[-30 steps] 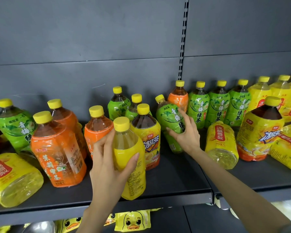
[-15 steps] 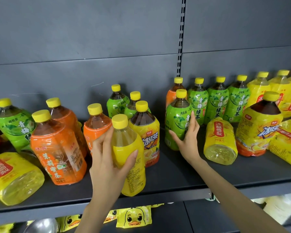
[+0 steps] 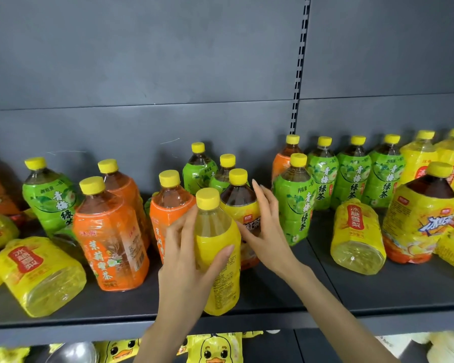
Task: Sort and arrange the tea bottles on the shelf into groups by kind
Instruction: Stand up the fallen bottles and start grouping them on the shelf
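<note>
**Operator:** What is my left hand doing?

**Guide:** Your left hand (image 3: pixel 192 260) grips the pale yellow bottle (image 3: pixel 218 247) round its body, with the thumb across the front and the fingers round the left side. The bottle stands upright near the front edge of the shelf (image 3: pixel 404 292), in the same place as half a second ago.

**Operator:** And my right hand?

**Guide:** Your right hand (image 3: pixel 265 226) has let go of the green tea bottle (image 3: pixel 295 203) and moved left. It is now relaxed, with the fingers straight. It lies against the right side of the dark iced-tea bottle (image 3: pixel 240 203) (yellow label, directly behind the pale yellow one). The thumb is partly hidden, so a grasp cannot be confirmed.

**Operator:** Where is the green tea bottle now?

**Guide:** It stands upright with neither hand on it. It is in front of the orange bottle (image 3: pixel 282 158) at the back panel, just beside the left end of the green row (image 3: pixel 354 176). One second ago it was tilted under your right hand. Half a second ago it was upright, with that hand still on it.
</note>
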Action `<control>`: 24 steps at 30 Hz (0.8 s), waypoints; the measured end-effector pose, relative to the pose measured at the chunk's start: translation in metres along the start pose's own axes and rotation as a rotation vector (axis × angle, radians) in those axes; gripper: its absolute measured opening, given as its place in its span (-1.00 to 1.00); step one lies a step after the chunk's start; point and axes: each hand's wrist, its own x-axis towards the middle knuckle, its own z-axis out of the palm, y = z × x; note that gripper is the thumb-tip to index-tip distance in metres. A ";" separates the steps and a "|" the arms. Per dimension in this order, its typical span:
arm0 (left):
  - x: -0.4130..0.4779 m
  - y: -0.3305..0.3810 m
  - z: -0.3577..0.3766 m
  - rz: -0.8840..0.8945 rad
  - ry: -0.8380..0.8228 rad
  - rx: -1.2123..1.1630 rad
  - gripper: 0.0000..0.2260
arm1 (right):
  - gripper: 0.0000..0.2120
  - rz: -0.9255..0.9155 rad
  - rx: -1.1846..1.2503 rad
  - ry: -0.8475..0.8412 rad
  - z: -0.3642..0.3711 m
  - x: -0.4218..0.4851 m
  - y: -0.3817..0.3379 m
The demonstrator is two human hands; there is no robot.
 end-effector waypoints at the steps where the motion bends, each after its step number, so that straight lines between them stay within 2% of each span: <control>1: 0.000 0.000 -0.001 0.004 -0.019 0.005 -0.36 | -0.25 0.018 0.057 -0.021 0.002 0.002 0.002; 3: -0.002 -0.002 -0.004 0.021 -0.064 0.022 -0.32 | -0.20 0.046 0.116 -0.025 0.002 0.004 0.007; 7: -0.008 -0.006 -0.007 0.038 -0.125 0.063 -0.17 | -0.21 0.069 0.001 0.061 -0.001 0.002 0.005; 16: -0.034 -0.014 0.003 -0.007 -0.027 -0.004 -0.12 | -0.28 0.084 -0.326 0.212 -0.021 -0.022 0.004; 20: -0.032 -0.012 0.018 -0.011 -0.008 -0.071 -0.16 | -0.28 0.093 -0.220 0.187 -0.021 -0.022 0.005; 24: -0.024 -0.010 0.037 0.017 -0.006 -0.037 -0.21 | -0.28 0.115 -0.105 0.188 -0.022 -0.023 0.009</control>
